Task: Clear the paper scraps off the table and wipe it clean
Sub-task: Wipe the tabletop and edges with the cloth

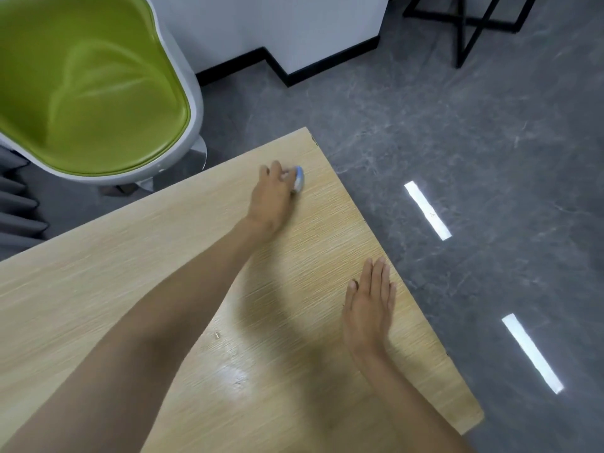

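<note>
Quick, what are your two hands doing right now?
Left hand: gripping a blue wiping pad on the table.
Right hand: open, flat on the table.

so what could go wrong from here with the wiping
1. The left hand grips the wiper close to the far corner of the table; a longer stroke may run off the edge.
2. A small speck lies beside the left forearm, away from the wiper; it could get missed.
3. The right hand lies flat by the right edge, not far from a shiny, possibly wet patch; it might slip if leaned on.
</note>
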{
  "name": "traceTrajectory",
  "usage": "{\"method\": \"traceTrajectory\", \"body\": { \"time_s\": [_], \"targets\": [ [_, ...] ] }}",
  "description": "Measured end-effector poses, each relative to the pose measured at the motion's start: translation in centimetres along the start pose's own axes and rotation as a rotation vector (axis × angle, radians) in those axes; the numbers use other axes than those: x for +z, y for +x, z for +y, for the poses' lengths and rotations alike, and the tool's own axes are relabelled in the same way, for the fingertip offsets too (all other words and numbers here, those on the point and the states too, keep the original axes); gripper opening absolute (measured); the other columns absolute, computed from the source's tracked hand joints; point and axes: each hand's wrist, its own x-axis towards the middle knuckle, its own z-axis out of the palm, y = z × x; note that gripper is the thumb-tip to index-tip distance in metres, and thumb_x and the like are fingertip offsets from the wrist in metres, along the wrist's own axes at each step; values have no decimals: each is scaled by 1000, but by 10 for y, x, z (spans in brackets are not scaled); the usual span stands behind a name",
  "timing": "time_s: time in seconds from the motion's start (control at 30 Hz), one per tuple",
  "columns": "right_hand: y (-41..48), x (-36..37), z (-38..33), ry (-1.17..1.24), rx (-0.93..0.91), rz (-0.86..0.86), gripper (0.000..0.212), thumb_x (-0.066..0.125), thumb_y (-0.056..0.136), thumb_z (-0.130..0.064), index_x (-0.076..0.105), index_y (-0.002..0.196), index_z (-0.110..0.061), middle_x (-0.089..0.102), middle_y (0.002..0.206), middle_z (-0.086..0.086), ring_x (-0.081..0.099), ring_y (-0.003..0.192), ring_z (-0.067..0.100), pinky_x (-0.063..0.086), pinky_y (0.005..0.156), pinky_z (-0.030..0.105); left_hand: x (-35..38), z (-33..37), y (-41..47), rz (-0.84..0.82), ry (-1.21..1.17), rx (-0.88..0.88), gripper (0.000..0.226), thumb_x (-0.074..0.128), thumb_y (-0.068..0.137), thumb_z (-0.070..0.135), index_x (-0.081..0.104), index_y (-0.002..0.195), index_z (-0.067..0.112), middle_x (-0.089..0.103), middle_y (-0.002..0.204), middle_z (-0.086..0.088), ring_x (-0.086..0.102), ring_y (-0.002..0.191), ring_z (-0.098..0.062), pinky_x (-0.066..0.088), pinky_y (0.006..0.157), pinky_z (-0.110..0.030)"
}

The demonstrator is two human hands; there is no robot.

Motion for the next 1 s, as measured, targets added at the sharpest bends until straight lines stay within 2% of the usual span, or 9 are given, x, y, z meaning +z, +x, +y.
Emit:
{"method": "traceTrajectory", "body": {
  "time_s": [0.13,0.2,0.33,0.4,0.47,0.6,0.63,0.8,1.0],
  "targets": [
    [0,2,-1,-21,0,15,58,-3,95,-38,-3,145,-10,-6,156,4,-11,144,13,-14,117,31,1,2,-49,-295,-18,523,44,55,90,15,51,134,18,46,126,-17,43,110,-35,47,79,-43],
    [0,-1,-1,-7,-1,5,54,2,99,-36,-4,146,-11,-7,156,3,-13,144,12,-12,118,32,-1,-25,-26,-199,-16,438,41,40,96,36,50,133,22,42,132,-13,39,118,-32,40,92,-43],
    [-1,-9,-2,10,-11,-30,54,15,102,-30,-2,149,-10,-5,159,5,-15,142,11,-11,117,32,-17,-60,28,55,59,-215,35,48,92,7,52,126,14,40,118,-18,40,108,-36,43,73,-40],
    [0,-11,-4,24,-14,-41,54,15,102,-30,-1,150,-10,-5,159,5,-15,143,11,-11,117,32,-18,-44,24,73,-14,-330,32,47,90,2,50,121,7,40,118,-19,39,107,-36,44,74,-39],
    [0,-13,-4,33,-14,-42,53,16,103,-28,1,150,-9,-5,159,5,-14,143,11,-9,118,32,-12,-21,-1,4,-18,-179,33,43,92,5,48,125,6,42,119,-20,40,107,-35,47,79,-43],
    [2,-21,1,-23,-44,-89,62,30,99,-6,-4,151,-10,-9,159,5,-14,145,14,-7,119,33,-18,-37,-31,-269,76,496,59,24,92,41,43,138,9,44,132,-20,43,116,-37,43,92,-47],
    [3,-23,4,-34,-59,-104,68,33,96,0,-5,151,-11,-11,159,5,-14,146,15,-6,119,32,-22,-49,-23,-264,116,485,58,26,93,44,44,137,10,42,133,-19,41,119,-36,40,96,-48],
    [-2,-32,16,46,-110,-108,72,30,92,10,-3,151,-12,-13,159,3,-14,145,12,-7,119,27,-14,-21,-18,-10,-4,-252,34,42,93,6,50,126,6,41,119,-24,39,109,-39,43,79,-46],
    [-35,-34,55,48,-133,-72,69,31,91,9,3,151,-8,-11,158,5,-12,146,14,-3,120,30,16,79,-131,-105,-173,91,36,43,91,17,54,125,13,50,107,-14,46,97,-30,49,66,-38]
  ]
}}
